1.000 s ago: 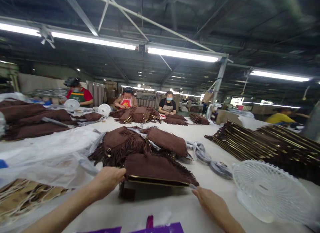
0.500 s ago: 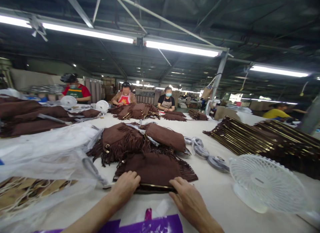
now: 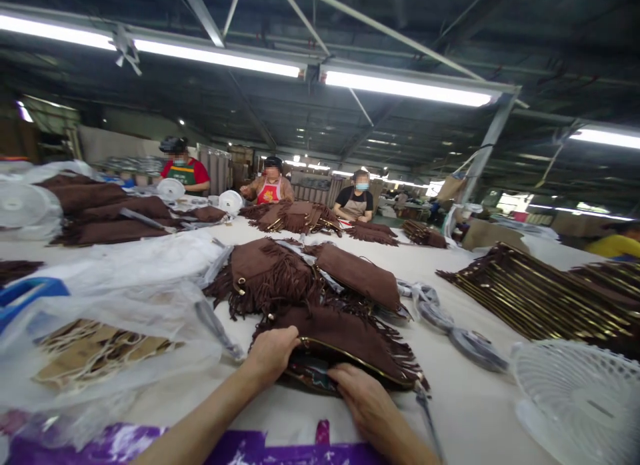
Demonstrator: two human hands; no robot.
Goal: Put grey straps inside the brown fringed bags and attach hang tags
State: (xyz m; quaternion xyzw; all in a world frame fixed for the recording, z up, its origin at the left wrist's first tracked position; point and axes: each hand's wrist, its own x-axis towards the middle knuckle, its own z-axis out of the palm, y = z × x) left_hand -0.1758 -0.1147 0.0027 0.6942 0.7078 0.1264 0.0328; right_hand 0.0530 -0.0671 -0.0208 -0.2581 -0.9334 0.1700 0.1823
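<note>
A brown fringed bag (image 3: 345, 328) lies in front of me with its gold zipper edge parted, showing a dark patterned lining. My left hand (image 3: 275, 350) is closed on the upper edge at the left end of the zipper. At the lower edge of the opening, my right hand (image 3: 357, 388) has its fingers curled over the fabric; the fingertips are partly hidden in the mouth. Just behind are a second fringed bag (image 3: 263, 268) with a gold ring and another brown bag (image 3: 357, 270), both lying on grey strap pieces.
A white plastic basket (image 3: 580, 385) and wrapped grey strap rolls (image 3: 477, 348) are on the right, before a stack of gold-edged bags (image 3: 530, 288). Left are a clear plastic bag of tags (image 3: 100, 352) and a blue handle (image 3: 33, 295). Co-workers (image 3: 356, 198) sit across the table.
The bag's zipper side, closed flat earlier, now gapes open. My left hand has moved onto its upper edge and my right hand into the opening. The view has turned left.
</note>
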